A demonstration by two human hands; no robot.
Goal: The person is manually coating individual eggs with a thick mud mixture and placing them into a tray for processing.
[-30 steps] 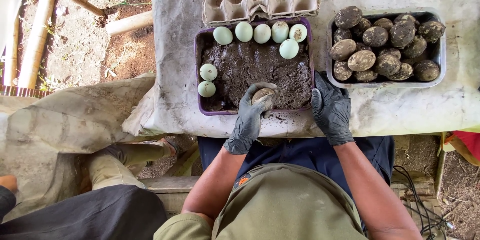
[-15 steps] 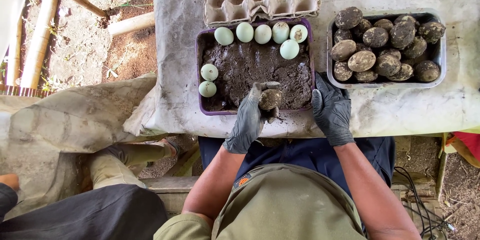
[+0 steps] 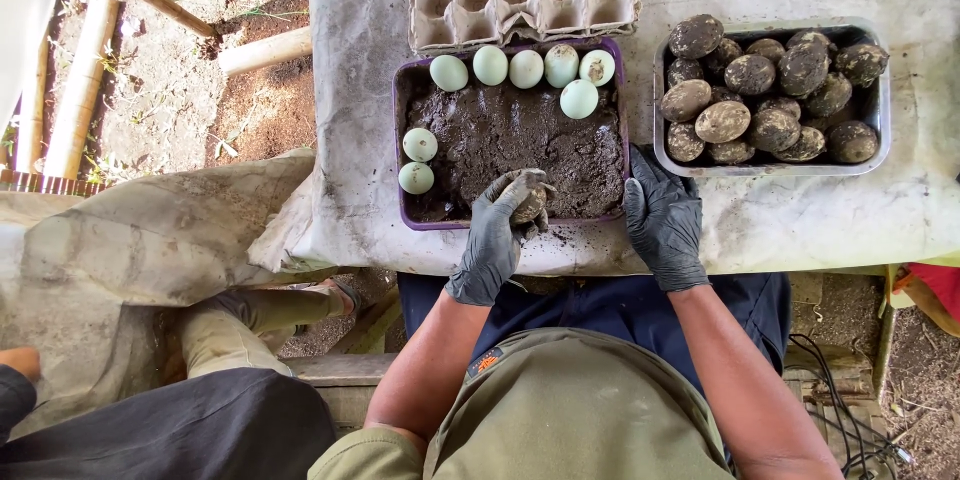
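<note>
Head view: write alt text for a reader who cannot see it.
A black-gloved left hand holds a mud-coated egg over a purple tray of dark mud with eight pale green eggs. The gloved right hand rests beside a metal tray of coated eggs.

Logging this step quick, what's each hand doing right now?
Left hand: closed around a mud-coated egg over the purple tray.
Right hand: open, empty, resting on the table cover.
</note>
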